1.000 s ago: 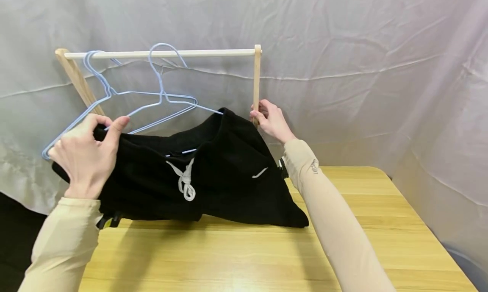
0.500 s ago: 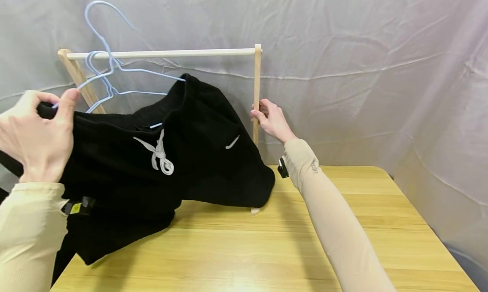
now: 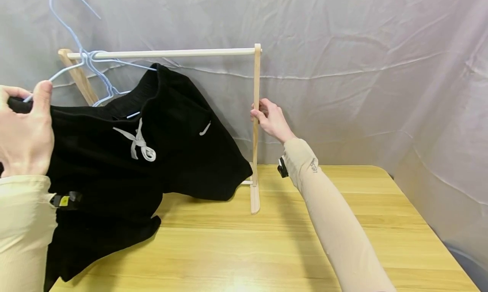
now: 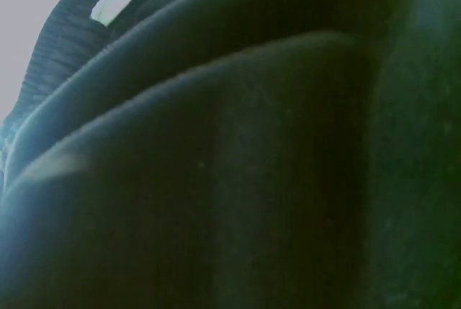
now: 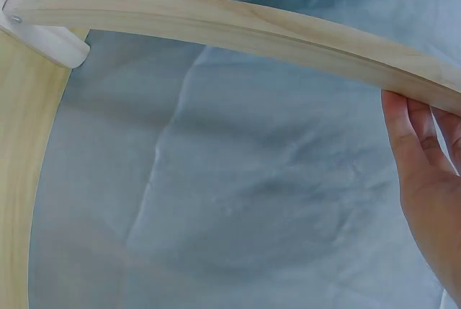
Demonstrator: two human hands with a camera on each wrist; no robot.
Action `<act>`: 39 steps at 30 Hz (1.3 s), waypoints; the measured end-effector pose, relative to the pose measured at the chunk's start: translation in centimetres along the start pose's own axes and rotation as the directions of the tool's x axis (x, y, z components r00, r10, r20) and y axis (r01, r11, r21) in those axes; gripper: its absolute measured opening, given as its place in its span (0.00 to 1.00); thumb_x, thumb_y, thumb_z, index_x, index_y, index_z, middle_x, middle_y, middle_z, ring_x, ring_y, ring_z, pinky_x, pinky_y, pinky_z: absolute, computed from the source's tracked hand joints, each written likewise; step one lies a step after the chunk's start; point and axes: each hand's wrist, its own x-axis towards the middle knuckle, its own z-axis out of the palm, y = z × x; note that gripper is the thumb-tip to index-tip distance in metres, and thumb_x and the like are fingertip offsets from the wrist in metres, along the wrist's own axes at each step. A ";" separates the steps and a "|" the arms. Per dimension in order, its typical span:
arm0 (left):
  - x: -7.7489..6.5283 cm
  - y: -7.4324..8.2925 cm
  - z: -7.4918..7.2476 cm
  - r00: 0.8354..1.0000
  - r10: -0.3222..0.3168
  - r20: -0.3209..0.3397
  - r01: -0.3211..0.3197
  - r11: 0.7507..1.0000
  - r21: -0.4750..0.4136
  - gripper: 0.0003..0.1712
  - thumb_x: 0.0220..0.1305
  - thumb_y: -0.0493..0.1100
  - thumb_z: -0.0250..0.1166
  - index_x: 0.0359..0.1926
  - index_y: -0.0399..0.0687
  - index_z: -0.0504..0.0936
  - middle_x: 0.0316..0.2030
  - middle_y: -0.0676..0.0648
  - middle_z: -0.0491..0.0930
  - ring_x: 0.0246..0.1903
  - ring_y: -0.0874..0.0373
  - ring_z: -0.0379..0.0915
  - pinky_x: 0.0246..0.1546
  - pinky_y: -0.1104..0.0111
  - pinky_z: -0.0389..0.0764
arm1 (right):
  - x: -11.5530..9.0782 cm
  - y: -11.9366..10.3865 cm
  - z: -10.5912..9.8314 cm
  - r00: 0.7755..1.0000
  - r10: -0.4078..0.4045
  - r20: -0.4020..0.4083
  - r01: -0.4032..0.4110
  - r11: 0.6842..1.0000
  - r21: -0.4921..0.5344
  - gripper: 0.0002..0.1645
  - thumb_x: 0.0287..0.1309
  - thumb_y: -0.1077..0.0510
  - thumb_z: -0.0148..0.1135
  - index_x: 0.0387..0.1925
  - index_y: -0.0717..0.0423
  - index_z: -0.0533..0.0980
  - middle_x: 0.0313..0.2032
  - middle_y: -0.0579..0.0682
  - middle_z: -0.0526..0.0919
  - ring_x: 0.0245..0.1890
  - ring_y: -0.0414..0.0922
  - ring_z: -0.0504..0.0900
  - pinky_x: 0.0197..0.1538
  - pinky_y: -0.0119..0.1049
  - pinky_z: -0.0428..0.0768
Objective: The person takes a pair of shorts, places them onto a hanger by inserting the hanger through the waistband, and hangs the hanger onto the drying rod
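Observation:
Black shorts (image 3: 114,173) with a white drawstring bow (image 3: 140,144) hang on a light blue wire hanger (image 3: 70,29) at the left of the head view. My left hand (image 3: 24,133) pinches the waistband and the hanger's shoulder between thumb and fingers. The hanger's hook stands off the rail, above it. Dark cloth of the shorts (image 4: 216,165) fills most of the left wrist view. My right hand (image 3: 272,120) holds the right wooden post (image 3: 257,80) of the clothes rack between thumb and fingers; in the right wrist view its fingertips touch the post (image 5: 238,24).
A white rail (image 3: 183,53) spans the rack's two wooden posts. Other blue hangers (image 3: 101,76) hang near its left end, behind the shorts. The rack stands on a wooden table (image 3: 244,249), with a grey cloth (image 3: 343,63) draped behind.
My left hand has moved left and toward me with the shorts and their hanger. The hook came off the rail and rose above it. My right hand has stayed on the post.

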 end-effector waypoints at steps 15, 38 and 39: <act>-1.5 1.8 4.6 0.970 0.226 -0.089 -0.206 0.958 0.198 0.33 0.54 0.71 0.58 0.37 0.47 0.86 0.39 0.40 0.86 0.42 0.34 0.75 0.28 0.60 0.50 | -0.3 0.4 -0.8 1.000 0.002 -0.011 -0.002 1.000 0.002 0.14 0.65 0.63 0.56 0.47 0.71 0.73 0.38 0.64 0.84 0.36 0.54 0.84 0.44 0.48 0.81; -4.1 2.4 10.9 0.971 0.167 0.173 -0.173 0.985 0.023 0.32 0.55 0.71 0.58 0.35 0.48 0.85 0.42 0.44 0.85 0.43 0.40 0.76 0.30 0.62 0.53 | -0.3 0.5 -0.5 1.000 -0.009 -0.004 0.009 1.000 0.026 0.12 0.65 0.64 0.56 0.46 0.71 0.72 0.41 0.65 0.83 0.36 0.54 0.85 0.43 0.47 0.82; -4.2 2.3 11.0 0.969 0.170 0.177 -0.175 0.984 0.018 0.32 0.55 0.71 0.58 0.35 0.48 0.85 0.41 0.44 0.85 0.42 0.40 0.76 0.30 0.62 0.52 | -0.3 0.5 -0.5 1.000 -0.011 -0.003 0.012 0.999 0.031 0.12 0.65 0.64 0.56 0.46 0.71 0.72 0.41 0.65 0.83 0.36 0.54 0.85 0.43 0.47 0.82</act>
